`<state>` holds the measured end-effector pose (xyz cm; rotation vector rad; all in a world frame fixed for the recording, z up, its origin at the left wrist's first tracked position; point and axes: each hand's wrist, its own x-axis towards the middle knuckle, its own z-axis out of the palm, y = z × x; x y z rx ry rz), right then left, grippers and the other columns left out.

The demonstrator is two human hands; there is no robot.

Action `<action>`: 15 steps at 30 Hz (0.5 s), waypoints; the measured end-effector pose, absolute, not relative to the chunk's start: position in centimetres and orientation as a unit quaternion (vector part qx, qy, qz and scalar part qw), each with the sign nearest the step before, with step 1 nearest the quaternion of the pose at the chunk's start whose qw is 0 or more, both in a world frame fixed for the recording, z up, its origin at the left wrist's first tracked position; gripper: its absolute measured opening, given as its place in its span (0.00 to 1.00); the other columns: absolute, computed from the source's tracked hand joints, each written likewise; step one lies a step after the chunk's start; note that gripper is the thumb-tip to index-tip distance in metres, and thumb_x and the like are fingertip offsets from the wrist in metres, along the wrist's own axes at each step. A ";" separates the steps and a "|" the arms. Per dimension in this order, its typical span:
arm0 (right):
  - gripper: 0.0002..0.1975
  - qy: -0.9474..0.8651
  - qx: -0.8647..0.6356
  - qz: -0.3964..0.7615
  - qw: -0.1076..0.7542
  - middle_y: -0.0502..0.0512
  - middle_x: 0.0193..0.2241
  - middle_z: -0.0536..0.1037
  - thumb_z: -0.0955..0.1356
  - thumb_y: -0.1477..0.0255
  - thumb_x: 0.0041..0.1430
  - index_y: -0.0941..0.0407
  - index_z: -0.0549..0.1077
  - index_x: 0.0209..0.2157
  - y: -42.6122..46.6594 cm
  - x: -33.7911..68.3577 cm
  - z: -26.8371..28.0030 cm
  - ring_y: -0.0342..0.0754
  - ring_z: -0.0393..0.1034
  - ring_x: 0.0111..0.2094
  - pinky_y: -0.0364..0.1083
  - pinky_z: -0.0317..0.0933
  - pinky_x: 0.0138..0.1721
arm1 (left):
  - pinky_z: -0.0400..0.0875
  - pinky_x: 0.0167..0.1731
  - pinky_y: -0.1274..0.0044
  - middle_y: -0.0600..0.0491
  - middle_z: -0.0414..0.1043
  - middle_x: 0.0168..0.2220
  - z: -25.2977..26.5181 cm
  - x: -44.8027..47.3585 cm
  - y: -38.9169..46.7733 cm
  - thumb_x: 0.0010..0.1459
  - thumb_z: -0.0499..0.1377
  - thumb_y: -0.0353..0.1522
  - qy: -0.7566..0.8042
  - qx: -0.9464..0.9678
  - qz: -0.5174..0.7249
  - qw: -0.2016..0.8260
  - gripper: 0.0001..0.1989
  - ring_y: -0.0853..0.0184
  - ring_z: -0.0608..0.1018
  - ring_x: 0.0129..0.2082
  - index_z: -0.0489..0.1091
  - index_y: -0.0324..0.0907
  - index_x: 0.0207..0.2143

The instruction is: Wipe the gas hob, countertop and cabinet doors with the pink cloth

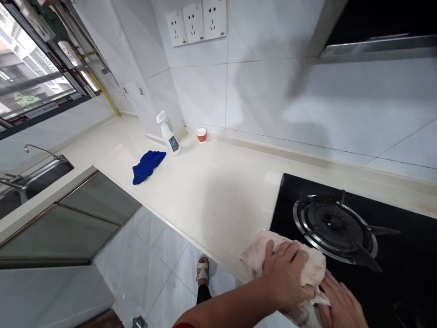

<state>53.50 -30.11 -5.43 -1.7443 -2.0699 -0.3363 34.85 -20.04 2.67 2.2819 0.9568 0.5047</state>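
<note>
A pinkish-white cloth (254, 253) with yellowish stains lies bunched at the counter's front edge, partly over the left corner of the black gas stove (290, 191). My left hand (285, 271) presses down on the cloth from above, its fingers bent around a fold. At the cloth's right end, my right hand (343, 300) lies against it over the stove's front, fingers close together and partly on the cloth. Their undersides are hidden. Close by, the burner (332, 223) carries a dark pan support.
Along the pale counter (225, 200) sit a blue cloth (148, 166), a white spray bottle (170, 136) and a small red-and-white cup (201, 135). A steel sink (48, 177) is at far left. The range hood (382, 27) overhangs the stove.
</note>
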 end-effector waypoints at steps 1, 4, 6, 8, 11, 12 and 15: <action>0.22 -0.738 -0.631 -0.114 0.209 0.66 0.55 0.73 0.56 0.67 0.64 0.60 0.65 0.56 -30.1 53.5 -5.5 0.59 0.66 0.59 0.59 0.55 0.61 | 0.44 0.69 0.50 0.49 0.55 0.70 2.4 34.4 -19.8 0.61 0.57 0.49 0.356 0.868 0.187 0.292 0.37 0.56 0.58 0.69 0.53 0.49 0.68; 0.22 -0.728 -0.644 -0.098 0.212 0.62 0.56 0.73 0.56 0.66 0.66 0.58 0.66 0.56 -30.0 53.3 -5.2 0.59 0.65 0.60 0.59 0.54 0.62 | 0.52 0.67 0.55 0.50 0.57 0.69 2.0 31.8 -17.8 0.61 0.58 0.49 0.380 0.877 0.175 0.238 0.35 0.57 0.60 0.68 0.56 0.48 0.67; 0.21 -0.722 -0.649 -0.094 0.219 0.60 0.56 0.73 0.56 0.66 0.67 0.58 0.67 0.55 -29.8 52.9 -4.7 0.58 0.65 0.60 0.59 0.55 0.61 | 0.55 0.66 0.58 0.50 0.60 0.68 2.1 28.9 -15.3 0.60 0.59 0.47 0.446 0.859 0.164 0.191 0.34 0.57 0.63 0.66 0.59 0.48 0.66; 0.21 -0.720 -0.650 -0.093 0.224 0.60 0.56 0.73 0.56 0.65 0.67 0.58 0.67 0.55 -29.7 52.6 -4.2 0.58 0.65 0.60 0.58 0.56 0.61 | 0.55 0.67 0.60 0.51 0.62 0.67 2.5 25.2 -12.1 0.58 0.61 0.45 0.533 0.821 0.147 0.145 0.32 0.57 0.64 0.66 0.63 0.49 0.64; 0.20 -0.721 -0.646 -0.104 0.227 0.60 0.55 0.74 0.56 0.65 0.68 0.58 0.68 0.54 -29.6 52.3 -3.7 0.57 0.66 0.60 0.57 0.56 0.60 | 0.54 0.67 0.58 0.46 0.61 0.68 3.3 18.7 -7.1 0.60 0.59 0.42 0.620 0.762 0.149 0.113 0.32 0.54 0.62 0.67 0.62 0.45 0.65; 0.20 -0.721 -0.645 -0.107 0.228 0.60 0.55 0.74 0.56 0.65 0.68 0.58 0.68 0.54 -29.6 52.2 -3.6 0.57 0.66 0.60 0.57 0.56 0.60 | 0.55 0.66 0.57 0.44 0.59 0.68 3.5 16.4 -5.7 0.59 0.59 0.41 0.652 0.736 0.153 0.100 0.32 0.51 0.60 0.68 0.63 0.43 0.65; 0.20 -0.718 -0.646 -0.109 0.234 0.60 0.55 0.75 0.57 0.66 0.68 0.58 0.68 0.54 -29.5 52.1 -3.5 0.56 0.66 0.60 0.57 0.55 0.61 | 0.56 0.65 0.52 0.37 0.55 0.69 3.8 10.7 -3.4 0.59 0.58 0.39 0.733 0.656 0.167 0.061 0.32 0.44 0.56 0.70 0.63 0.37 0.64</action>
